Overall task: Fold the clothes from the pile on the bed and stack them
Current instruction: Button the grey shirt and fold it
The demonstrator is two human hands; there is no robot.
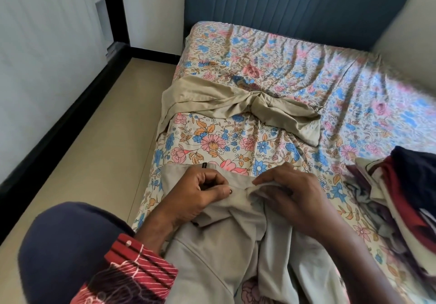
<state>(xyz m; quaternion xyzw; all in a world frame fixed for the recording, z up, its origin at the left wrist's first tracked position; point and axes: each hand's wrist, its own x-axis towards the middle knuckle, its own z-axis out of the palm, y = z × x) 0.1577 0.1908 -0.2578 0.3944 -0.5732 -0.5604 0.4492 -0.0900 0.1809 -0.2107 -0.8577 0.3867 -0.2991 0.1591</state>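
Beige matt woven-cloth trousers (226,240) w/ small shiny metal button (230,191) at waistband. Beyond trousers: crumpled khaki cloth garment (238,105), slight sheen. Under both, floral cotton-look bedsheet (295,67), matt, creased. Blue ribbed upholstered headboard (295,8).

Beige trousers (226,244) spread waistband-up on bed, mixed clothes pile (401,197) at right

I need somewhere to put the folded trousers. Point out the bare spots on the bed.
Bare sheet lies between the grey trousers under both hands and the crumpled khaki garment; more lies beyond that garment, toward the blue headboard. The near right edge is crowded by the clothes pile.
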